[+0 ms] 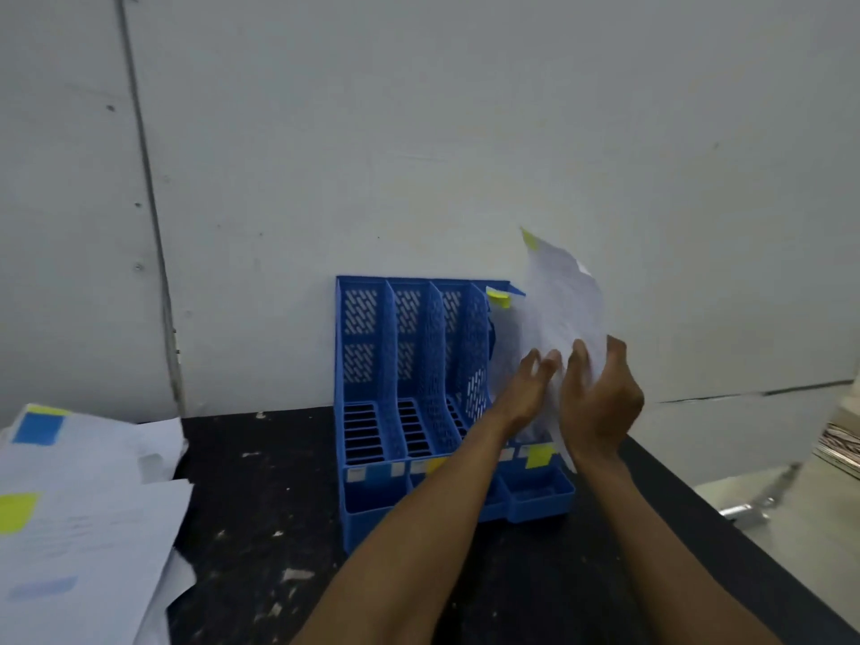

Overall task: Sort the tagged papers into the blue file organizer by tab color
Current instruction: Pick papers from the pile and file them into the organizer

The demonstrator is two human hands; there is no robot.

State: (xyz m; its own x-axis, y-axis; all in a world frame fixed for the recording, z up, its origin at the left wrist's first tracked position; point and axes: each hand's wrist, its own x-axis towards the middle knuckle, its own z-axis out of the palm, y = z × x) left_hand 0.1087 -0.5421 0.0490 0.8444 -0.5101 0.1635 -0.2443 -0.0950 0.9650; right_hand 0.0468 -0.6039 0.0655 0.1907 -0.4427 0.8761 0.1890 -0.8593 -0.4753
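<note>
Legible text: none. Held sheet [563,309], right of centre: faint printed lines, too blurred to read. Loose papers [83,528], lower left: grey print, illegible; their coloured tabs [16,512] show no writing. Blue organizer [367,365], centre: small pale labels [356,474] along its front, characters indistinguishable.

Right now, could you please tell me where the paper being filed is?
In the head view the paper is right of centre, held between the left hand and right hand, at the right end of the blue file organizer.
</note>
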